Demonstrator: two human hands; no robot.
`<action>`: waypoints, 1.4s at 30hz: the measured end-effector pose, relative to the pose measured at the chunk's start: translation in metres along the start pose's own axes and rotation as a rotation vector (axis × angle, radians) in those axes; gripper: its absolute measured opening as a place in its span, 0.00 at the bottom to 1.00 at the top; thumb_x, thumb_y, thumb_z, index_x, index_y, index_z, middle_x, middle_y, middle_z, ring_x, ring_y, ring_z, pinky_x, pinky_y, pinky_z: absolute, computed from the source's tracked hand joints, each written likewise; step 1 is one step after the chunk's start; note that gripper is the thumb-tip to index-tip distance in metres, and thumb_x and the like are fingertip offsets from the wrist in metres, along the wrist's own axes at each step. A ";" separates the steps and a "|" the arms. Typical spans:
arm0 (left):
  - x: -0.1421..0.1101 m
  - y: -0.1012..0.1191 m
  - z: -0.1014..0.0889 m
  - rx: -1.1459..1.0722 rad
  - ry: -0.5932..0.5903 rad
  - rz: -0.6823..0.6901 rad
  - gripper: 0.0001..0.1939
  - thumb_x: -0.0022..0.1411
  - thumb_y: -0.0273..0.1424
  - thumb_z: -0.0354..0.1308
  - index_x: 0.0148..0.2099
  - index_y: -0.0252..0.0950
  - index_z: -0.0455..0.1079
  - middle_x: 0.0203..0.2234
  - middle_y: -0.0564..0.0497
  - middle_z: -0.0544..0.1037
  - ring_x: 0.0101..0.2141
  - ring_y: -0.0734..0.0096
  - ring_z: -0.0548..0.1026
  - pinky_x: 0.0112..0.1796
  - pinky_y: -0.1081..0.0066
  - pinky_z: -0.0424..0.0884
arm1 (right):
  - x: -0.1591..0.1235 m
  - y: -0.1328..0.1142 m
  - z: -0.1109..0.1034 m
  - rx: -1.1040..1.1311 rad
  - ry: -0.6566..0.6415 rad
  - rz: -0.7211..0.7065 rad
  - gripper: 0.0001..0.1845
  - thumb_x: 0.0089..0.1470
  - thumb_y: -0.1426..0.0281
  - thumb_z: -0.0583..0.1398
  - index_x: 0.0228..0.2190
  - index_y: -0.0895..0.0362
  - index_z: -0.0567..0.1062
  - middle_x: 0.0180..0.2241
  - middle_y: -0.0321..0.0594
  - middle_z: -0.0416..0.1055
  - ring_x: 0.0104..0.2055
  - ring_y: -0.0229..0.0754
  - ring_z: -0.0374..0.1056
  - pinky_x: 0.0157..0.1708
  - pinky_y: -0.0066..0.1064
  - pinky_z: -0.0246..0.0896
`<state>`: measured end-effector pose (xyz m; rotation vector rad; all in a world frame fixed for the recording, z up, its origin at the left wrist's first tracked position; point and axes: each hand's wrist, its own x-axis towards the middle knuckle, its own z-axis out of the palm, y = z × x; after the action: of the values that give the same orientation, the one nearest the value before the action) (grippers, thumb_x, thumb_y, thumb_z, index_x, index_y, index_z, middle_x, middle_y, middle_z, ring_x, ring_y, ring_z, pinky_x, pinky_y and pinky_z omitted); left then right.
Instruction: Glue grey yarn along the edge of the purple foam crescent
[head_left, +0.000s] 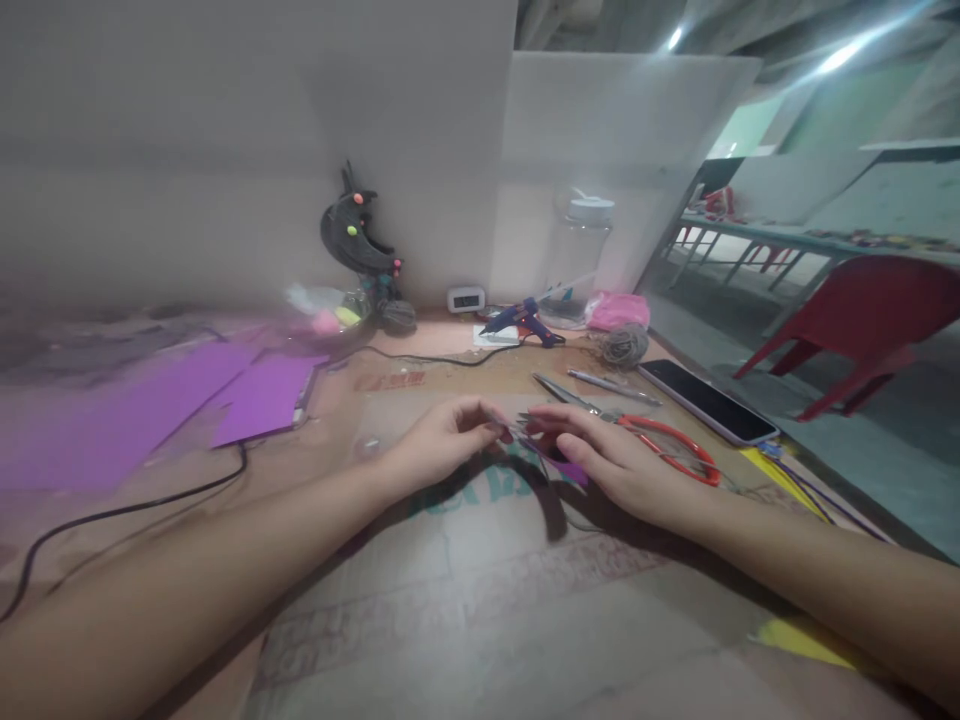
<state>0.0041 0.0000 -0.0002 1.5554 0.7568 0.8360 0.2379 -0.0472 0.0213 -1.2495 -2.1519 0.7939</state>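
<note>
My left hand (457,440) is closed, its thumb and forefinger pinched on something small and blurred. Facing it, my right hand (611,458) curls around a small purple piece of paper (568,470), with thin grey, pointed bits showing near its fingertips. The fingertips of both hands come close together above a cardboard sheet (450,610) printed with faded red and green marks. Just beyond my right hand lie red-handled scissors (667,445), partly covered by it, and a pen (611,384).
Purple sheets (262,395) and a black cable (135,502) lie left. At the back are a black crescent ornament (349,240), a small clock (466,300), a blue glue gun (525,322), a clear jar (581,255) and grey yarn (624,345). A phone (709,402) rests at right.
</note>
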 end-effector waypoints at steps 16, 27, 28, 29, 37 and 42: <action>-0.001 0.002 0.000 0.150 0.198 0.002 0.08 0.56 0.26 0.56 0.40 0.36 0.70 0.30 0.53 0.75 0.31 0.73 0.73 0.33 0.73 0.68 | 0.050 0.014 0.009 0.635 -0.242 0.258 0.25 0.49 0.60 0.67 0.47 0.59 0.76 0.26 0.32 0.69 0.25 0.32 0.63 0.27 0.26 0.55; 0.005 0.003 -0.009 0.118 0.288 -0.004 0.16 0.63 0.41 0.53 0.33 0.32 0.71 0.25 0.52 0.72 0.24 0.74 0.67 0.27 0.74 0.63 | 0.051 0.018 0.010 0.398 0.004 0.176 0.16 0.52 0.64 0.63 0.42 0.59 0.75 0.24 0.32 0.69 0.24 0.33 0.63 0.25 0.26 0.59; 0.004 0.003 -0.009 0.165 0.287 0.014 0.17 0.63 0.42 0.53 0.33 0.33 0.70 0.24 0.53 0.71 0.24 0.74 0.67 0.27 0.74 0.62 | 0.051 0.018 0.011 0.375 0.006 0.167 0.16 0.52 0.65 0.63 0.43 0.59 0.74 0.24 0.32 0.69 0.24 0.33 0.64 0.26 0.26 0.60; 0.004 0.003 -0.009 0.202 0.282 0.024 0.18 0.64 0.43 0.53 0.32 0.33 0.70 0.23 0.53 0.70 0.24 0.74 0.67 0.27 0.74 0.62 | 0.050 0.017 0.011 0.357 0.006 0.161 0.17 0.53 0.64 0.62 0.43 0.59 0.74 0.23 0.33 0.70 0.24 0.34 0.64 0.26 0.27 0.60; 0.006 -0.005 -0.012 0.287 0.260 0.012 0.17 0.64 0.44 0.51 0.31 0.36 0.67 0.21 0.55 0.68 0.24 0.72 0.65 0.27 0.74 0.60 | 0.050 0.010 -0.001 0.284 0.120 0.068 0.23 0.61 0.53 0.54 0.40 0.59 0.74 0.28 0.38 0.72 0.25 0.35 0.64 0.26 0.27 0.60; 0.003 -0.001 -0.009 0.354 0.226 0.042 0.18 0.66 0.42 0.50 0.29 0.36 0.67 0.22 0.55 0.69 0.25 0.72 0.66 0.29 0.73 0.61 | 0.052 0.009 -0.005 0.331 0.115 0.117 0.24 0.60 0.50 0.54 0.37 0.59 0.73 0.28 0.40 0.73 0.26 0.35 0.64 0.27 0.28 0.61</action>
<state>-0.0022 0.0072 0.0003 1.8117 1.0853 0.9567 0.2241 0.0042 0.0261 -1.2207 -1.7815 1.0508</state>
